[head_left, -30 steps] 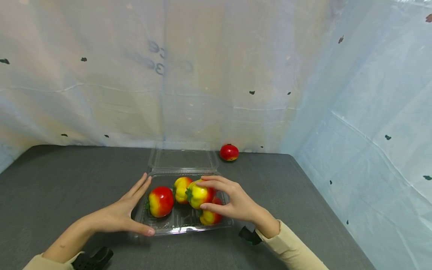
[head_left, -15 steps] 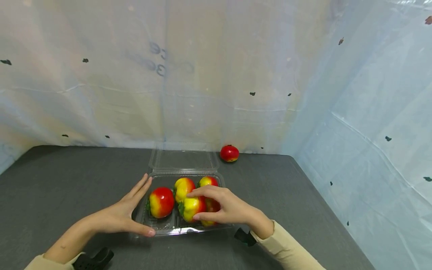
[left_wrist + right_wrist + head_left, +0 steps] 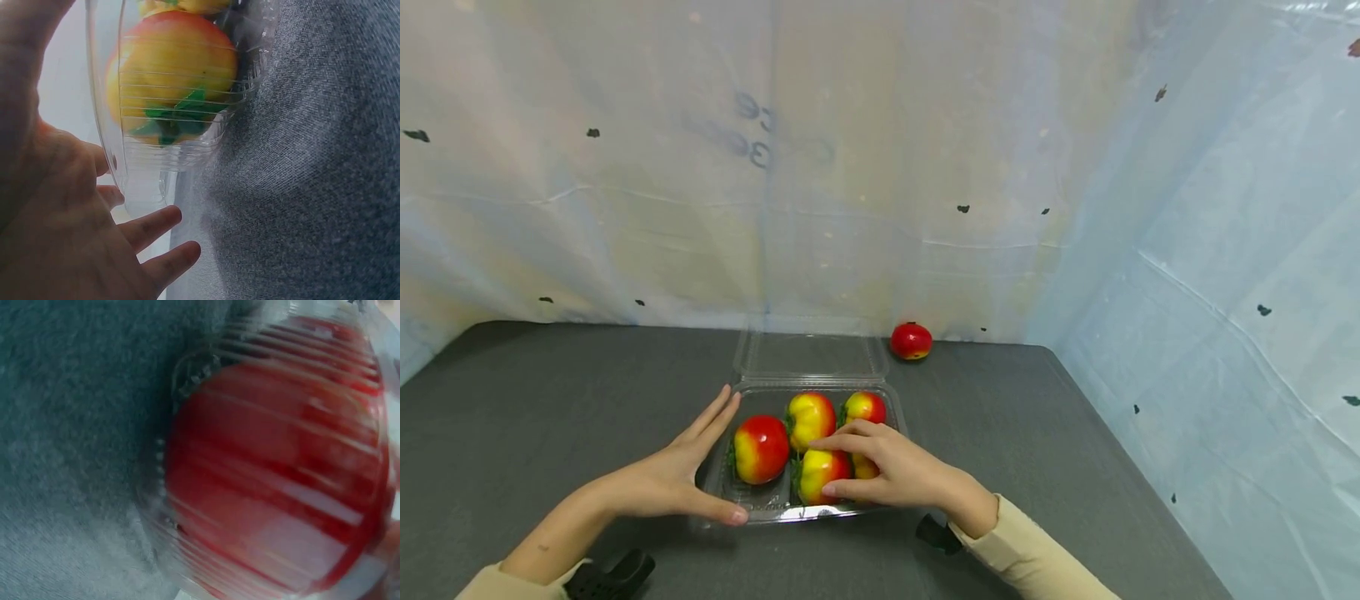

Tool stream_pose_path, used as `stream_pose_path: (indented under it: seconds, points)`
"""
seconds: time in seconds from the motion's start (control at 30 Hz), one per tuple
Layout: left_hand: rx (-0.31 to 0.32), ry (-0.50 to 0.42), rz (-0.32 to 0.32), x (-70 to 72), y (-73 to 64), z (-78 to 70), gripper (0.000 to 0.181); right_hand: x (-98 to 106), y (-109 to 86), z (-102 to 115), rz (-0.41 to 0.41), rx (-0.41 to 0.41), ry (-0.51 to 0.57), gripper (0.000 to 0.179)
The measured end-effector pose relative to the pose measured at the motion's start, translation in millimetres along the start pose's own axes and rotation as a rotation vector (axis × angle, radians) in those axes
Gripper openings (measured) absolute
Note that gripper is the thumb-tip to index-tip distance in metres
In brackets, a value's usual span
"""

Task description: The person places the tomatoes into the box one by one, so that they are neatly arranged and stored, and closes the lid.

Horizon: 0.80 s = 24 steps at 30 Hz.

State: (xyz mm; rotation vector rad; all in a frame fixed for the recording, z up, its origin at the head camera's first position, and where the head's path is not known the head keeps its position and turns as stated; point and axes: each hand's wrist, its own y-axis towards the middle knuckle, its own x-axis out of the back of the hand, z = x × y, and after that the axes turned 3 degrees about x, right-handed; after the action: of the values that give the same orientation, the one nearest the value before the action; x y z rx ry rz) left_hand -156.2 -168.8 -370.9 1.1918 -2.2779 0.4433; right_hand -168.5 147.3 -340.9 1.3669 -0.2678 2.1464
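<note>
A clear plastic clamshell box [image 3: 767, 504] lies unlatched on the table with several red-and-yellow, green-leafed fruits inside. My right hand [image 3: 898, 471] holds one red-and-yellow fruit [image 3: 825, 477] between thumb and fingers, low in the box's front middle. At the box's left side, my left hand [image 3: 666, 475] spreads with straight fingers, its thumb at the front rim. The largest fruit [image 3: 762, 450] sits at the left of the box; its leaves face my palm in the left wrist view. A yellower fruit [image 3: 811, 421] and another fruit [image 3: 865, 407] lie behind. My right hand partly covers one more fruit.
The box's transparent lid [image 3: 811, 357] is folded back toward the plastic-sheeted wall [image 3: 850, 167]. One red fruit [image 3: 912, 341] stands outside the box, near the back edge of the dark grey table [image 3: 1015, 433]. Sheeting also covers the right side.
My right hand has brought its fruit toward me and leftward, down from above the others into the box's front middle. The back-right fruit has come into view. My left hand stays put.
</note>
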Motion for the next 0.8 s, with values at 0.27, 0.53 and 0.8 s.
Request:
stream_pose_path:
  seconds: [0.27, 0.53, 0.8]
  points:
    - [0.001, 0.000, -0.007, -0.8, -1.0, 0.2, 0.124, -3, -1.2, -1, -0.032, 0.026, 0.039, 0.049]
    - [-0.001, -0.003, -0.003, -0.5, -1.4, -1.0, 0.123, 5, -3.9, -6, -0.103, 0.081, 0.075, 0.049]
    - [-0.005, 0.005, -0.004, -0.3, -1.0, -2.1, 0.124, 20, -7.4, -15, -0.235, 0.110, 0.052, 0.047]
